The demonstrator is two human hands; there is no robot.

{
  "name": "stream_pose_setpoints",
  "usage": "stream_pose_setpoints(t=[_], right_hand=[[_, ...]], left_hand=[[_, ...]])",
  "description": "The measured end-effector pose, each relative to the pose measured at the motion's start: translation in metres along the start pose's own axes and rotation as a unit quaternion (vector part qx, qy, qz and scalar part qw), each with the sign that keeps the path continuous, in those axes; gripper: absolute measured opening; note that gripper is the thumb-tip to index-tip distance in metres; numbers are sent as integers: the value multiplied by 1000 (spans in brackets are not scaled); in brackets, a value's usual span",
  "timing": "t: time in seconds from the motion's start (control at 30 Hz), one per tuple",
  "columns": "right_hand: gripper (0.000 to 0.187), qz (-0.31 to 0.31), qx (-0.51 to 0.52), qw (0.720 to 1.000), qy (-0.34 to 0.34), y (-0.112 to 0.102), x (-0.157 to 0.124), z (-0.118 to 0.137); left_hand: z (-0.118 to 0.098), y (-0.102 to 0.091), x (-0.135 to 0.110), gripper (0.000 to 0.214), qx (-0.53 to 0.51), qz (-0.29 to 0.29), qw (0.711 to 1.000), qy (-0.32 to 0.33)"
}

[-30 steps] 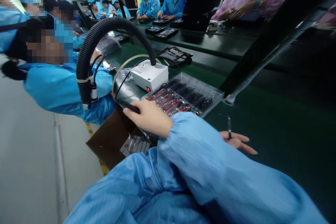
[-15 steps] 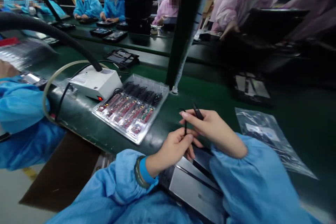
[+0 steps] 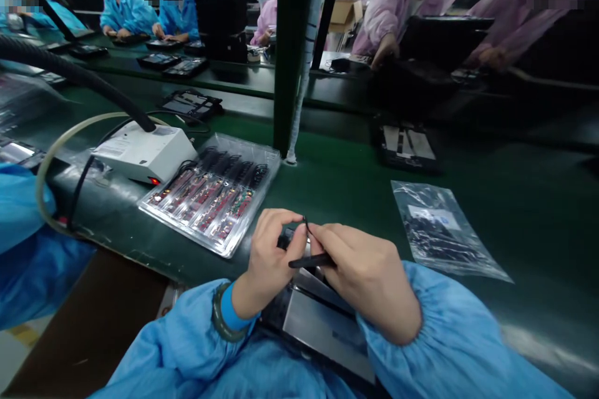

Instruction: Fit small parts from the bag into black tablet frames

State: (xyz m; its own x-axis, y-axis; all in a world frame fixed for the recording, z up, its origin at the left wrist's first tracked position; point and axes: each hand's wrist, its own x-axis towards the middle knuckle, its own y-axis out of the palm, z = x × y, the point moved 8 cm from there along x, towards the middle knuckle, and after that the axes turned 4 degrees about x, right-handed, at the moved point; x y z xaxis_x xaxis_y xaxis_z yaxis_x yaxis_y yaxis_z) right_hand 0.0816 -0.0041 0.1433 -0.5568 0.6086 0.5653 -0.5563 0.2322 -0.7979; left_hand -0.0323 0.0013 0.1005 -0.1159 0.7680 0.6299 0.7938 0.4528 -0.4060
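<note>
My left hand (image 3: 271, 255) is closed in a pinch on a thin black strip (image 3: 306, 223), possibly a short cable. Fingertips of my right hand (image 3: 367, 271) press against the same strip from the other side. A dark, slim tool, which looks like tweezers (image 3: 309, 260), is tucked in my right hand and points left. Beneath both hands lies a flat black device housing with a silver panel (image 3: 322, 327), partly covered by my hands and right sleeve.
Left of my hands is a clear blister tray (image 3: 229, 249) of red circuit boards with black leads. Behind it stands a white box (image 3: 150, 149) with hoses. A plastic bag (image 3: 435, 224) of dark parts lies right. A post (image 3: 292, 56) rises ahead; co-workers sit beyond.
My hands have come together lower and nearer me, both at the black strip. The tool in my right hand has swung from pointing up to pointing left. The view has shifted right.
</note>
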Motion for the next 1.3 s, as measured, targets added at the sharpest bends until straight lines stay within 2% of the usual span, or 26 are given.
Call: stream_pose_setpoints(t=[0.13,0.2,0.3,0.37,0.43,0.5,0.57,0.63,0.7,0.77,0.87,0.93,0.97,1.07,1.13,1.2,1.3], right_hand=[[22,22,-10,1000,-21,3,-5,5],[22,36,37,999,-3,4,-6,1],[21,62,180,977,98,0,-10,-20],[22,69,266,937,217,-7,-21,-45],[27,52,285,900,325,-20,-40,-72],[32,26,237,897,372,-37,-60,-92],[33,6,153,926,346,-48,-74,-99],[30,1,60,958,280,-48,-84,-93],[30,6,-23,976,215,-38,-92,-80],[31,23,-80,982,172,-21,-98,-69],[31,35,-120,985,115,1,-101,-54],[32,50,-142,985,84,11,-102,-47],[32,57,-152,984,75,15,-103,-45],[33,81,-167,980,72,22,-106,-43],[32,94,-167,978,80,24,-108,-44],[30,107,-166,976,90,26,-109,-46],[28,122,-163,974,103,29,-108,-49]], left_hand=[[-1,3,0,5,-42,20,999,-18],[3,8,-2,5,-72,48,994,-61],[12,13,-3,7,-101,115,978,-141],[18,4,5,8,-76,139,978,-138],[25,-18,22,7,17,140,988,-68],[33,-41,39,8,183,127,973,57],[48,-56,47,9,375,124,905,159],[60,-54,41,18,447,194,841,237],[61,-46,27,32,452,267,800,289],[48,-40,17,35,445,289,793,300],[18,-24,13,25,394,271,830,286],[2,1,7,23,312,305,851,293],[-3,17,2,23,267,339,851,299],[-7,64,-20,20,171,431,827,318],[-7,87,-34,18,142,458,810,338],[-8,101,-43,18,128,471,797,356],[-10,109,-49,20,105,484,781,379]])
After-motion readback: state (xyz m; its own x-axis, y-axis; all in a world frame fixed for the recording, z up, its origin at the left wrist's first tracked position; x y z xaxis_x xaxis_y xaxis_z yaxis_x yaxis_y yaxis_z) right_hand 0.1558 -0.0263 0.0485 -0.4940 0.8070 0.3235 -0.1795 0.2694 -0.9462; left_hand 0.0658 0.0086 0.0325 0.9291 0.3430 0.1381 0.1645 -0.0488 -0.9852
